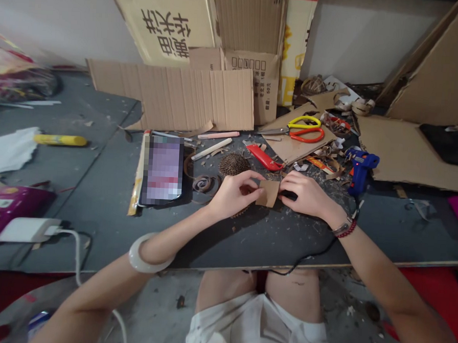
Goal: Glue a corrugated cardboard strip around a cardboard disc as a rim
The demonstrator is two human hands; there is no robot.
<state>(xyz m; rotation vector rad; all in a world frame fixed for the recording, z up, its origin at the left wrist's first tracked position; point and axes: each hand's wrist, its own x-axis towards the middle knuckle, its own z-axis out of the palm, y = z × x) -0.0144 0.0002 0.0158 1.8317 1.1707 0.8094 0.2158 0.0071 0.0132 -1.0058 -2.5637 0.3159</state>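
Note:
A small square piece of cardboard (267,194) is held between my two hands above the dark tabletop. My left hand (237,193) pinches its left edge between thumb and fingers. At the other edge, the fingers of my right hand (302,194) are closed on the cardboard too. Just behind my left hand sits a round coil of corrugated cardboard (234,164), partly covered by the fingers. More corrugated edge shows below that hand. Farther left lie loosely rolled paper strips (204,183).
Behind my hands lie a red utility knife (265,157), scissors (304,129) and glue sticks (218,135). A blue hot glue gun (361,165) stands to the right, its cord (317,254) running near my right wrist. A phone (162,171) leans at left. Cardboard sheets (194,98) line the back.

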